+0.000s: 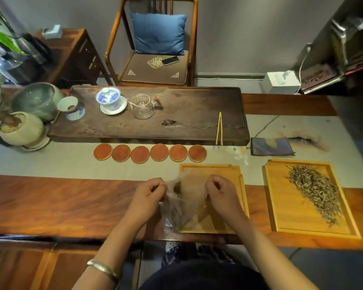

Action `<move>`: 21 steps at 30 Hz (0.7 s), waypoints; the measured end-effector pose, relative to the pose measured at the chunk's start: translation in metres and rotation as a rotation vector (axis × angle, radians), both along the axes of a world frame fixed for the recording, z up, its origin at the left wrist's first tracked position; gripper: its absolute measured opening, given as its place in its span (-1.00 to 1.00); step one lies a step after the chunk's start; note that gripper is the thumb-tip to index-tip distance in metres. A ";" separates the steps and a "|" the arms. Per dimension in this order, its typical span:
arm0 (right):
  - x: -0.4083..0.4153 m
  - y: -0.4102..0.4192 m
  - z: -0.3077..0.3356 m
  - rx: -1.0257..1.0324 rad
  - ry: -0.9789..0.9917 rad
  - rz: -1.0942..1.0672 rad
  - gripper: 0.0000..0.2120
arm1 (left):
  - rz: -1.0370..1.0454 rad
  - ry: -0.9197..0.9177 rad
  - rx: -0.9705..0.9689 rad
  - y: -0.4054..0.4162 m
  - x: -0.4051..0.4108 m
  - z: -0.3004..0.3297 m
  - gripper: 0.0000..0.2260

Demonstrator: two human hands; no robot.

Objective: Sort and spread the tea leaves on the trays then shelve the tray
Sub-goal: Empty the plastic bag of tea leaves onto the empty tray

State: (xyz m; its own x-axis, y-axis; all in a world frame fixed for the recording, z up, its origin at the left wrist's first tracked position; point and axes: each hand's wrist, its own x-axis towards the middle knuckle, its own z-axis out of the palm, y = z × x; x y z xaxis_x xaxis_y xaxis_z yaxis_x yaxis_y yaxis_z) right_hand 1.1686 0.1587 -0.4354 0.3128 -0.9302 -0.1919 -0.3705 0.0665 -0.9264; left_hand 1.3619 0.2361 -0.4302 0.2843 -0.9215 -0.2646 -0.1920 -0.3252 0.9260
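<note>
A clear plastic bag [182, 208] with dark tea leaves in its bottom hangs over the near left part of a light wooden tray [235, 170]. My left hand [149, 193] pinches the bag's left rim and my right hand [220, 193] pinches its right rim, holding the mouth apart. To the right lies a second wooden tray [281, 206] with a long pile of tea leaves [316, 191] spread across it. Much of the near tray is hidden behind the bag and my right hand.
A dark tea board [176, 126] at the back holds a lidded blue-and-white cup [110, 100], a glass pitcher [143, 106] and yellow tongs [219, 127]. Several round coasters [150, 154] line its front. A folded cloth [270, 146] lies right; pots stand left; a shelf [344, 49] rises far right.
</note>
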 end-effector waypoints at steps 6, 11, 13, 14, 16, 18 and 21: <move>-0.020 0.002 -0.011 -0.137 0.186 -0.016 -0.72 | -0.004 -0.174 -0.021 0.003 0.009 0.000 -0.69; -0.019 -0.003 -0.010 -0.142 0.419 0.091 -0.65 | -0.071 -0.187 -0.044 -0.001 -0.005 0.004 -0.68; -0.017 -0.008 -0.007 -0.148 0.448 0.135 -0.64 | -0.093 -0.177 -0.037 -0.003 -0.007 0.006 -0.69; -0.016 -0.010 -0.006 -0.149 0.439 0.163 -0.65 | -0.110 -0.174 -0.032 -0.004 -0.008 0.007 -0.70; -0.015 -0.013 -0.004 -0.170 0.438 0.207 -0.70 | -0.141 -0.195 -0.036 -0.004 -0.008 0.007 -0.71; -0.016 -0.016 -0.004 -0.182 0.444 0.173 -0.72 | -0.133 -0.216 -0.028 -0.002 -0.006 0.007 -0.73; -0.022 -0.021 -0.007 -0.164 0.425 0.109 -0.73 | -0.092 -0.218 -0.002 0.000 -0.002 0.005 -0.74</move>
